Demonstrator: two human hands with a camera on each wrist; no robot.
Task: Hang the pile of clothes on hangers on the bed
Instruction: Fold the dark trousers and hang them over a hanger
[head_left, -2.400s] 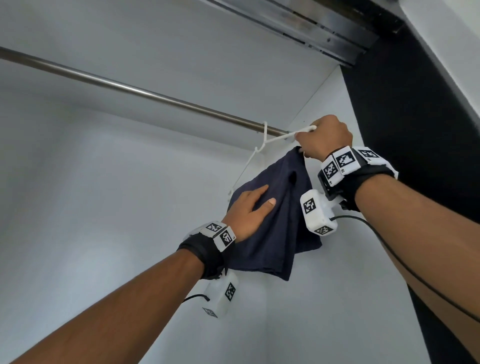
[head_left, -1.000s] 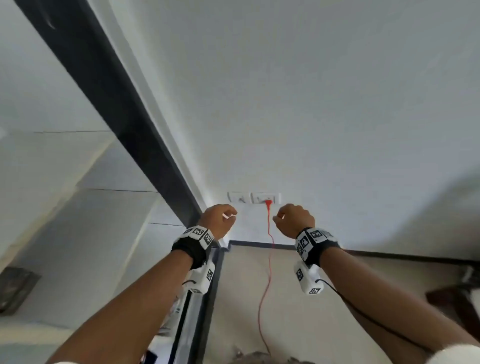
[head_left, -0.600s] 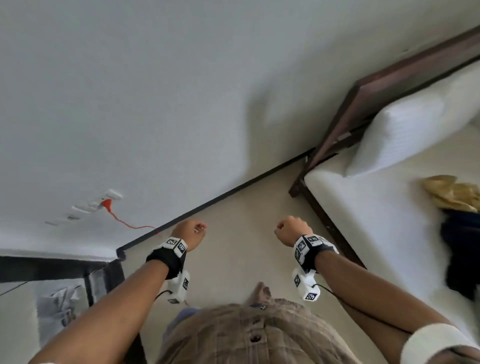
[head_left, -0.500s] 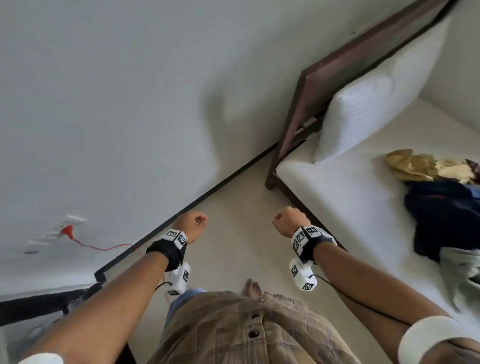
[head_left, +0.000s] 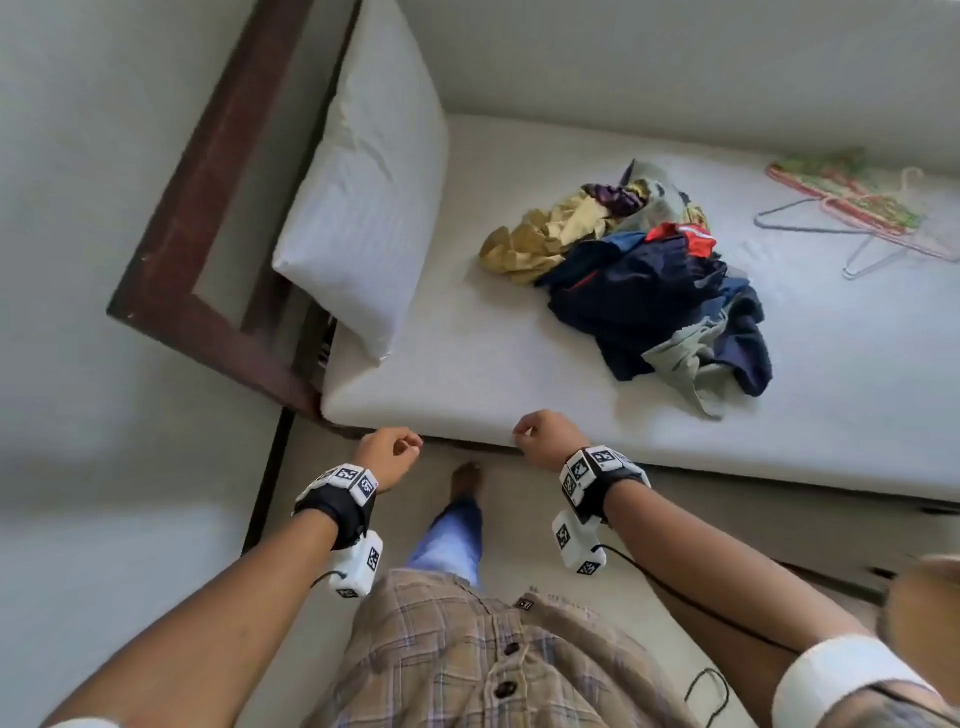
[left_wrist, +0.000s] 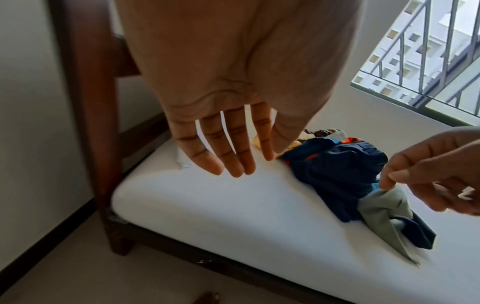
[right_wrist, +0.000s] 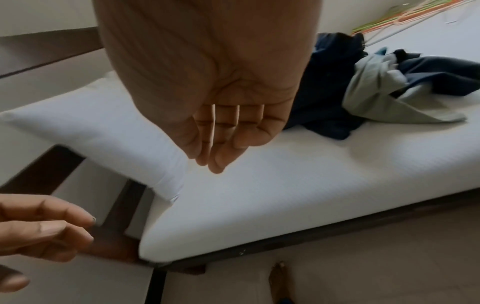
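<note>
Many crumpled clothes (head_left: 639, 275) heaped on bed (head_left: 467, 364).

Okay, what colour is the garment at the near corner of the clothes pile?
Pale grey-green garment, lying over dark navy clothes; the head view shows it best.

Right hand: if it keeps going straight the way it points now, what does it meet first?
Probably the bare mattress near its front edge: the right hand hangs empty there, fingers pointing over it. The clothes pile lies further right, though depth is unclear.
</note>
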